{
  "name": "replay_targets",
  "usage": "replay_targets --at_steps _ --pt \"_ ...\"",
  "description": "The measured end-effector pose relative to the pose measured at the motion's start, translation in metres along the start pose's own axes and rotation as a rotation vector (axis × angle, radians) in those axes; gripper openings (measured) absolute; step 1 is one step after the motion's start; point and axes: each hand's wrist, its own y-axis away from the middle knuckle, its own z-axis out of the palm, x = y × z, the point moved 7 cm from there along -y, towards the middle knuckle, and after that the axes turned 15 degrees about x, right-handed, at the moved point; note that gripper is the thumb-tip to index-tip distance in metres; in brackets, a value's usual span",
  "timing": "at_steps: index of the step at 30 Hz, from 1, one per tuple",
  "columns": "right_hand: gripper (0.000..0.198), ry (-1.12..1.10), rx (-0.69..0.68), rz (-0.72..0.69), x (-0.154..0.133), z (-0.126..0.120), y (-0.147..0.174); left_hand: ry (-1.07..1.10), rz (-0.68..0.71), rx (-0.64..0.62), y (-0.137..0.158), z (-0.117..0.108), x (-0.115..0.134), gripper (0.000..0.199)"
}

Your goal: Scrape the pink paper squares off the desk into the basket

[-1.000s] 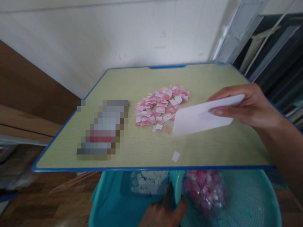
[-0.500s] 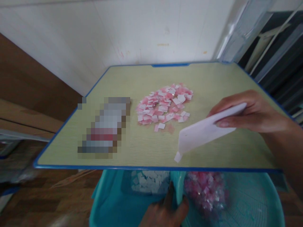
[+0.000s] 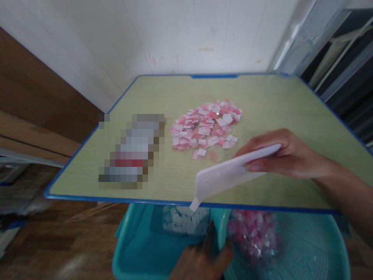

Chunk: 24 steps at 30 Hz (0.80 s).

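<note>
Right hand [image 3: 287,157] pinches a smooth white plastic scraper [image 3: 225,177]; left hand [image 3: 204,258] grips the teal tub's divider [image 3: 220,229]

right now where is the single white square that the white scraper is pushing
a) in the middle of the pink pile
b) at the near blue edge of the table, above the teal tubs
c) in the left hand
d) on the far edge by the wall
b: the white square sits at the tip of the white scraper held by the right hand, right on the table's near blue edge, with the teal tub below.
</note>
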Motion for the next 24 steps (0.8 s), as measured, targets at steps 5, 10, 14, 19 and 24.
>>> replay_targets --at_steps 5,10,14,19,24 --pt "0.033 -0.051 -0.049 -0.051 -0.001 0.004 -0.002 -0.038 0.004 -0.137 -0.001 0.004 0.001 0.055" --pt "0.026 0.02 0.118 -0.085 -0.009 -0.017 -0.002 0.0 -0.02 -0.128 -0.003 0.002 0.0 0.055" --pt "0.02 0.117 0.2 -0.107 -0.013 -0.031 0.001 0.007 -0.025 -0.121 -0.003 0.002 -0.001 0.05" --pt "0.022 0.188 0.14 -0.118 -0.01 -0.037 -0.001 -0.016 -0.001 -0.071 -0.002 0.001 0.001 0.053" --pt "0.024 0.171 -0.106 -0.084 -0.003 -0.04 -0.001 -0.012 -0.021 -0.075 -0.001 0.006 -0.001 0.054"
